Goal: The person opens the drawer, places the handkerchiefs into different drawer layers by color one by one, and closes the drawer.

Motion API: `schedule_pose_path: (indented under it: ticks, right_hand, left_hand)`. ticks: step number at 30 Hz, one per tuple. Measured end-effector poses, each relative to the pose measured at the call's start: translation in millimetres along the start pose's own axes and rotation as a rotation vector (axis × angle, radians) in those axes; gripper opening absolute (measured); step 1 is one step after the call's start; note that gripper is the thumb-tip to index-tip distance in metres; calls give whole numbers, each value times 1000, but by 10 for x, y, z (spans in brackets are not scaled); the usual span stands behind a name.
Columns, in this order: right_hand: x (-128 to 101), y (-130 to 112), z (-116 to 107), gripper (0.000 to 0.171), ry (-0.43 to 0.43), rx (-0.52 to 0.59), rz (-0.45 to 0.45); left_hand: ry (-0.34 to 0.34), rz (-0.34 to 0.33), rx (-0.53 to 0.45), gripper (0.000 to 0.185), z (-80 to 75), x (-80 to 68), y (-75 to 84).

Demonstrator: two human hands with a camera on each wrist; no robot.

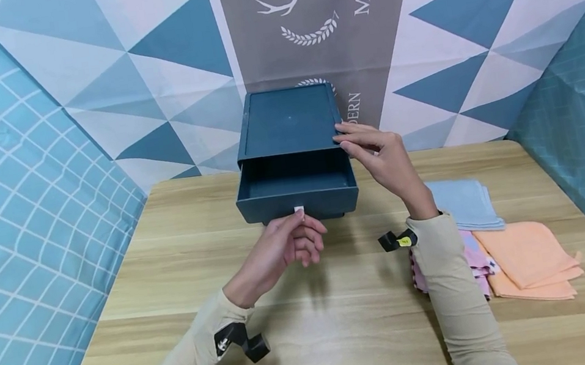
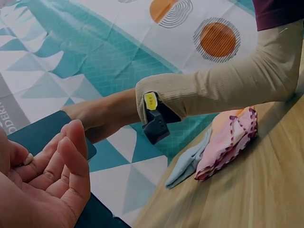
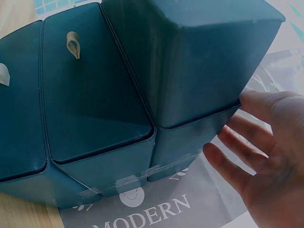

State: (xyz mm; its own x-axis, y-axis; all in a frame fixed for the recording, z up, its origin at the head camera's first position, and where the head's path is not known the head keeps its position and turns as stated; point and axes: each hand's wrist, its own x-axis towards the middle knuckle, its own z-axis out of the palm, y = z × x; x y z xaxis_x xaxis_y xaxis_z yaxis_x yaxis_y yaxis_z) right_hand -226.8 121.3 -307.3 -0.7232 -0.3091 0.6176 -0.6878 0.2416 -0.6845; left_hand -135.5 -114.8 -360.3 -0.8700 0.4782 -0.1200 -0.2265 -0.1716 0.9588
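A dark teal drawer cabinet (image 1: 289,118) stands at the back of the table, and its top drawer (image 1: 259,208) is pulled out. With thumb and forefinger, my left hand (image 1: 287,248) pinches the small pale pull tab (image 1: 299,210) on that drawer's front. The other left fingers curl loosely below it. My right hand (image 1: 380,152) touches the cabinet's upper right front edge, its fingers extended. In the right wrist view, the right hand (image 3: 270,142) lies along the cabinet's side, and lower drawers (image 3: 95,90) with pull loops (image 3: 72,43) show shut.
Right of the right forearm lie folded cloths on the wooden table (image 1: 346,336): a light blue cloth (image 1: 462,203), an orange cloth (image 1: 530,256) and a pink patterned cloth (image 1: 477,257). Patterned fabric (image 1: 170,56) hangs close behind the cabinet. Tiled-print fabric (image 1: 13,213) borders the left side.
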Motion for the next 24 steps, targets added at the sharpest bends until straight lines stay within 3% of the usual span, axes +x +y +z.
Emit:
schedule_pose_path:
  ticks: [24]
  right_hand:
    - [-1,-22,11,22,4,2,15]
  left_hand:
    - [-17,1,41,51,64,-175,-46]
